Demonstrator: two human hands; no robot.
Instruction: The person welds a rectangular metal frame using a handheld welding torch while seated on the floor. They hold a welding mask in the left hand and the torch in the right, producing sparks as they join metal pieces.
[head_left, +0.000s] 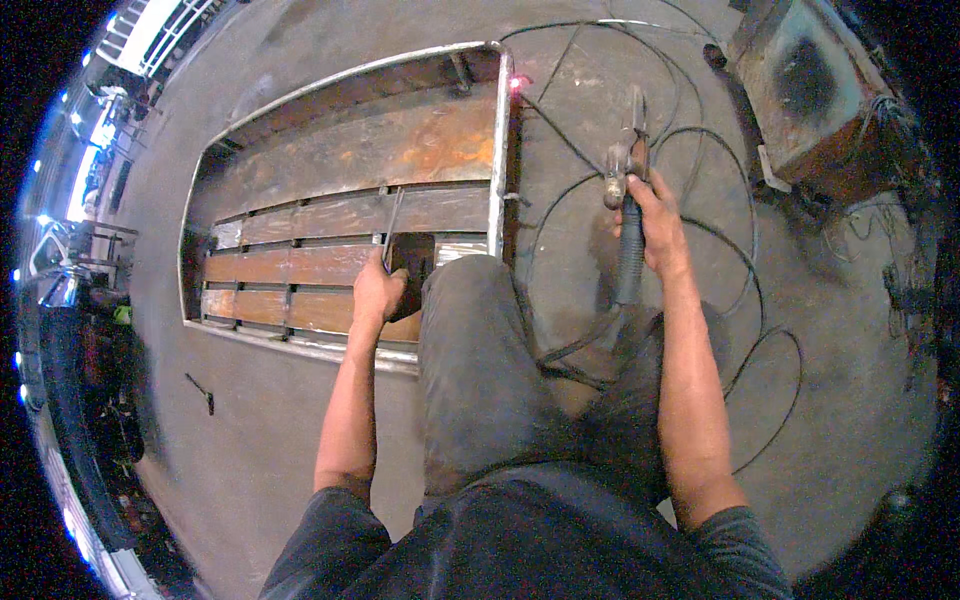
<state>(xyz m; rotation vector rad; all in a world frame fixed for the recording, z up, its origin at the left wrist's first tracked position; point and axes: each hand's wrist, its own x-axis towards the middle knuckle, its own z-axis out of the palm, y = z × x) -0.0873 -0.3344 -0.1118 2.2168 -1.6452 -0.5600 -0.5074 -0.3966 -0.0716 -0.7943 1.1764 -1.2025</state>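
My right hand [660, 222] is wrapped round the black ribbed handle of a welding electrode holder [630, 240], whose metal jaws point away from me. A cable runs from its lower end beside my knee. My left hand [378, 292] is closed round a thin welding rod [395, 215] that sticks up past my fingers. Against that hand is a dark, flat-sided piece [414, 262]; whether I grip it too I cannot tell. Both lie over or beside a rusty metal frame with slats [350, 210], rimmed by pale tube, on the floor to my left.
Black cable loops [745, 190] spread over the concrete floor at the right. A worn, box-shaped metal cabinet [800, 90] stands at the far right. A small spot glows pinkish red [517, 85] near the frame's far right corner. A small dark tool [205, 393] lies at the left.
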